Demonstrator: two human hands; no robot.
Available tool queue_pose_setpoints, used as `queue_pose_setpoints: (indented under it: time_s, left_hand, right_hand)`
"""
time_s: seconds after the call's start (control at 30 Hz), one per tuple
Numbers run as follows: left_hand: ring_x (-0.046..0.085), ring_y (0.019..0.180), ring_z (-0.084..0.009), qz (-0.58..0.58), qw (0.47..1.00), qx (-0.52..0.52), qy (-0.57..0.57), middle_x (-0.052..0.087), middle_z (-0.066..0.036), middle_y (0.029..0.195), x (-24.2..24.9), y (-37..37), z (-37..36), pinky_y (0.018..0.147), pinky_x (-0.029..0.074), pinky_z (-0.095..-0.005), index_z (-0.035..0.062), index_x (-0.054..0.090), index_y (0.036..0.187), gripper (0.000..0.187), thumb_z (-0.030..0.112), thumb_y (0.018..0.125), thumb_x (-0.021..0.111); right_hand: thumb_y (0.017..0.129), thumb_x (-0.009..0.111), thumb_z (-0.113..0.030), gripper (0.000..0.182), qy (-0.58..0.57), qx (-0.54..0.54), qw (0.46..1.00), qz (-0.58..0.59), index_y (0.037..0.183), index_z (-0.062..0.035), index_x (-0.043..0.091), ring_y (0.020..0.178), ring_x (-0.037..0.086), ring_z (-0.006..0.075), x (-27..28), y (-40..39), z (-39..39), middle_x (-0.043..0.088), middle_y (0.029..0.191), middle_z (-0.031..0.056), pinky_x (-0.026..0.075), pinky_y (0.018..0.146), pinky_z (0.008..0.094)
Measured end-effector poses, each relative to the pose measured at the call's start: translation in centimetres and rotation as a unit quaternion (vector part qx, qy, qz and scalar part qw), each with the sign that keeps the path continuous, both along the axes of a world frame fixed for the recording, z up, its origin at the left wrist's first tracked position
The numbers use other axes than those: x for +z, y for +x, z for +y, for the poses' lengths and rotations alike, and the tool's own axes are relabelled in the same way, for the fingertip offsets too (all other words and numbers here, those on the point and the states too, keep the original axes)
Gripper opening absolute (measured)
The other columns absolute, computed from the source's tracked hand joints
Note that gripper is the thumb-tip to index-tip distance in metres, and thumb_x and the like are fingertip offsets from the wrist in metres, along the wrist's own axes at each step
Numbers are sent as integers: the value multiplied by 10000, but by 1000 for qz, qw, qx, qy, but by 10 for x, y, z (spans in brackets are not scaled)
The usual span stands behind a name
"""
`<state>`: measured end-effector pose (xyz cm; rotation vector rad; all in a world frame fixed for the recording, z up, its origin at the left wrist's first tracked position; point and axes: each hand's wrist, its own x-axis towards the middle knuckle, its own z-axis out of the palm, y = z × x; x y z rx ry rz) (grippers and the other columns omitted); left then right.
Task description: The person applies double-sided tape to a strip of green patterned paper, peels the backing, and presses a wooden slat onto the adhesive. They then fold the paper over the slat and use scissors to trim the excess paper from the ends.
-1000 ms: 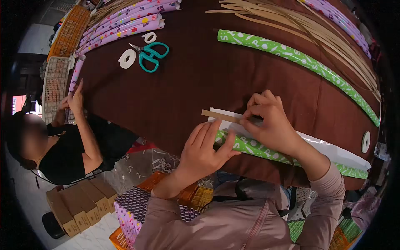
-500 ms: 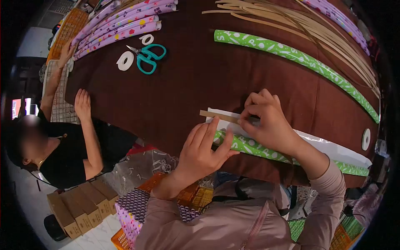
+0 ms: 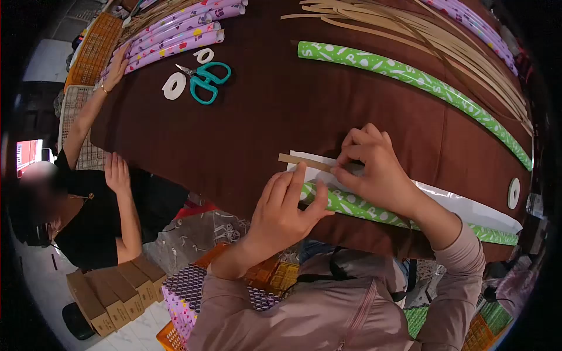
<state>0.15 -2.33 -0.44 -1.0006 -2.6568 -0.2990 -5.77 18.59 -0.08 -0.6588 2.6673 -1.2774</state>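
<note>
A green wrapping paper roll [image 3: 363, 209] with white print lies in front of me, partly unrolled, its white underside [image 3: 448, 202] facing up. Along the edge of that sheet runs a flat brown strip [image 3: 291, 158]. My right hand [image 3: 374, 167] pinches the strip between thumb and index finger. My left hand [image 3: 287, 202] rests at the roll's left end with fingers stretched and apart. Its index fingertip touches the sheet near the strip, and its thumb lies on the green roll. The left palm's underside is hidden.
Another green roll [image 3: 410, 76] lies farther back, before a bundle of brown strips [image 3: 404, 29]. Teal scissors [image 3: 206, 82] sit beside white tape rolls [image 3: 174, 86]. Purple rolls [image 3: 181, 44] are stacked at back left, where a co-worker's hand [image 3: 117, 64] rests. Another tape roll [image 3: 513, 193] is right.
The co-worker's far hand has moved up and right onto the purple rolls, and some of these have shifted. My hands and the strip hold nearly the same place.
</note>
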Motion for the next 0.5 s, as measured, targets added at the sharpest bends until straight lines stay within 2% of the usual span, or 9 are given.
queue_pose_setpoints:
  time_s: [0.07,0.13,0.27,0.33,0.37,0.43,0.47,0.5]
  left_hand:
    - [587,941,-327,3,1000,-3,-8,554,-290,1208,3,0,1,863,508,-429,73,630,1066,415,411,831,690]
    - [587,939,-327,8,1000,-8,-15,557,-292,1202,4,-1,1,863,508,-427,73,630,1061,414,411,830,689]
    - [586,943,-336,10,1000,-9,-17,567,-300,1187,4,-1,2,867,505,-436,72,630,1057,408,409,834,686]
    - [585,948,-342,11,1000,-13,-12,571,-299,1185,2,0,2,870,504,-442,72,630,1059,406,405,834,687]
    - [563,970,-359,2,1000,-10,-15,555,-275,1218,2,0,2,860,498,-464,52,634,1061,421,394,825,705]
    - [537,1001,-380,-11,1000,-8,-25,536,-253,1258,3,1,1,851,492,-492,25,640,1066,437,383,826,715]
    - [535,1003,-383,-11,1000,-7,-23,535,-253,1264,2,2,0,848,492,-497,23,640,1073,438,382,832,709]
    - [533,1005,-385,-10,1000,-7,-20,533,-252,1271,2,2,1,845,492,-501,22,640,1081,438,380,838,704]
  right_hand:
    - [719,729,-148,94,-4,-1,1000,4,723,-59,700,878,488,224,2,2,2,565,839,41,340,775,364]
    - [711,756,-190,140,5,3,998,56,731,-61,705,880,485,226,6,4,5,570,856,47,335,789,371]
    - [710,796,-167,138,29,16,999,24,737,-79,694,894,478,216,30,16,17,535,851,18,337,852,366]
    - [774,758,-249,215,4,37,994,-107,714,-52,697,863,479,221,34,25,37,576,761,41,318,822,368]
    - [822,744,-224,231,-8,16,991,-134,703,-34,687,767,498,203,41,32,48,573,670,48,360,751,352]
    - [840,746,-197,233,-47,-50,954,-293,712,-13,683,658,506,157,56,41,77,575,624,59,387,628,326]
    - [842,750,-172,221,-45,-49,981,-181,712,-6,685,592,495,116,50,51,95,598,620,62,381,545,296]
    - [839,754,-180,224,-41,-87,975,-201,710,-10,687,595,498,112,55,61,114,610,630,57,385,557,292]
